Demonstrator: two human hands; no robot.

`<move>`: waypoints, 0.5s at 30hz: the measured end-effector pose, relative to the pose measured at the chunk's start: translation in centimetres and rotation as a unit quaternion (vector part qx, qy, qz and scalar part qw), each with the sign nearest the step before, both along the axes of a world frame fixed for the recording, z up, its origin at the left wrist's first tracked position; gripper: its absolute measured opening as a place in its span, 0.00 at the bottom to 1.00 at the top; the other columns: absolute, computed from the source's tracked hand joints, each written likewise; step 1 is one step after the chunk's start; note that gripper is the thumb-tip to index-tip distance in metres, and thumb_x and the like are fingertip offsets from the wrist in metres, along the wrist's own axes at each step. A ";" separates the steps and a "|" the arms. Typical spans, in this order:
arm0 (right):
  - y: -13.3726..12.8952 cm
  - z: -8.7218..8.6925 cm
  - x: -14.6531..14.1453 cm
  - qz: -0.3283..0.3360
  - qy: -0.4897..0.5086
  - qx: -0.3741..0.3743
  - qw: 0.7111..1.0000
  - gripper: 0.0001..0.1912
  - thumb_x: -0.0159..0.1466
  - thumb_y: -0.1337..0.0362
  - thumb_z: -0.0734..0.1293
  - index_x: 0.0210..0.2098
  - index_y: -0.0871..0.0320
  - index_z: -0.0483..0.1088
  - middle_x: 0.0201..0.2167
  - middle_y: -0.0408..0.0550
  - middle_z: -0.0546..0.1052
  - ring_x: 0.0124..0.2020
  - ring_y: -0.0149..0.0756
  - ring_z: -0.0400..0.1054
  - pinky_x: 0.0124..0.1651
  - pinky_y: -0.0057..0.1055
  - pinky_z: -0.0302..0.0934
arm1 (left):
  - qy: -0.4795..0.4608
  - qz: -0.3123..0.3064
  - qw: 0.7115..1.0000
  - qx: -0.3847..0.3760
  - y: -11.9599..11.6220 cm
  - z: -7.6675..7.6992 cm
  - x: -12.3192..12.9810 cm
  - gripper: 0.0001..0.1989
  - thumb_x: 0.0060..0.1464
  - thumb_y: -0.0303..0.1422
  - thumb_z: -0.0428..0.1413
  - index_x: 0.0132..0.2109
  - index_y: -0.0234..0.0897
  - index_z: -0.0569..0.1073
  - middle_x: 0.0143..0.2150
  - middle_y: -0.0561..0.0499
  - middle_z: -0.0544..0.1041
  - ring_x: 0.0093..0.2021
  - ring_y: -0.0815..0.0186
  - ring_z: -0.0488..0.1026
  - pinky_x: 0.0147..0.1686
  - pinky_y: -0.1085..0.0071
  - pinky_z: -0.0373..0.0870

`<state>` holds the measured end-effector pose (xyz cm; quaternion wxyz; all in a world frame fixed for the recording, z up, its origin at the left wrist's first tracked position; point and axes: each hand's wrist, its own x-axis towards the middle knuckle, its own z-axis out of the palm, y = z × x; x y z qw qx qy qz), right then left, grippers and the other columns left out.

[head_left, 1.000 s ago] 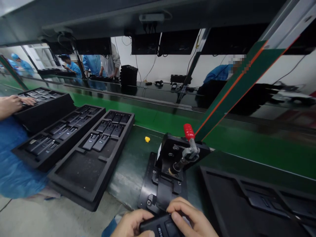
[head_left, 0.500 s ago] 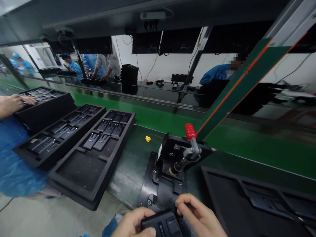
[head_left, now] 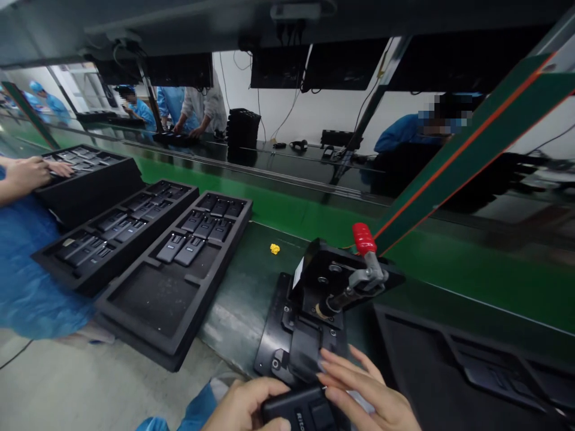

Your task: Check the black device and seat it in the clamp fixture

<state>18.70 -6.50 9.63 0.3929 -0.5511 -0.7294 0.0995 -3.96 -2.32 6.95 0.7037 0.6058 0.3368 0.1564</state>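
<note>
The left hand (head_left: 245, 406) was clamped around a small black rectangular plastic device (head_left: 300, 409) at the near edge, just in front of a black metal fixture with a red-handled toggle clamp (head_left: 335, 287). The right hand (head_left: 366, 395) lay against the device with the fingers stretched out, not closed. On the tabletop (head_left: 242, 287), a black foam tray (head_left: 173, 278) held similar devices in its far compartments; its large near compartment held nothing. Two more black foam trays (head_left: 114, 230) beside it also carried devices.

Bare left hand (head_left: 245, 407) and right hand (head_left: 366, 395), blue sleeve (head_left: 197, 413).
</note>
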 end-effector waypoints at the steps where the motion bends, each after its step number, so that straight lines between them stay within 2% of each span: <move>1: 0.1 0.2 0.1 0.015 -0.032 0.008 0.999 0.08 0.61 0.61 0.64 0.38 0.50 0.74 0.31 0.38 0.78 0.39 0.35 0.73 0.54 0.34 0.58 | 0.001 -0.008 1.000 0.022 0.1 0.3 0.0 0.28 0.47 0.53 0.53 0.45 0.36 0.73 0.28 0.52 0.66 0.28 0.68 0.61 0.31 0.76 0.61; 5: 0.5 1.3 0.1 0.043 -0.156 0.059 0.985 0.07 0.63 0.64 0.62 0.37 0.53 0.72 0.31 0.37 0.78 0.41 0.31 0.72 0.63 0.37 0.40 | 0.012 -0.022 0.998 0.052 0.2 0.7 0.2 0.28 0.48 0.53 0.51 0.45 0.35 0.73 0.30 0.50 0.69 0.30 0.66 0.64 0.30 0.76 0.62; 8: 0.9 2.3 -0.1 0.076 -0.242 0.112 0.961 0.11 0.64 0.69 0.57 0.38 0.56 0.71 0.31 0.39 0.78 0.40 0.30 0.72 0.65 0.37 0.27 | 0.024 -0.026 0.998 0.044 0.1 0.5 0.2 0.27 0.48 0.53 0.51 0.46 0.37 0.73 0.31 0.49 0.70 0.32 0.65 0.66 0.31 0.76 0.62; 12: 0.9 2.9 -0.4 0.083 -0.318 0.175 0.928 0.16 0.60 0.75 0.54 0.38 0.60 0.71 0.29 0.41 0.78 0.38 0.33 0.73 0.66 0.43 0.25 | 0.015 -0.010 1.000 0.011 -0.2 0.2 0.2 0.28 0.46 0.54 0.53 0.46 0.38 0.73 0.31 0.50 0.69 0.33 0.64 0.65 0.33 0.74 0.63; 15: 0.6 2.7 -0.7 0.070 -0.331 0.194 0.921 0.19 0.58 0.76 0.53 0.38 0.59 0.71 0.30 0.41 0.78 0.37 0.34 0.73 0.66 0.44 0.26 | 0.005 0.001 1.000 -0.017 -0.3 0.2 0.3 0.28 0.45 0.54 0.54 0.45 0.38 0.73 0.31 0.50 0.68 0.32 0.65 0.64 0.34 0.74 0.63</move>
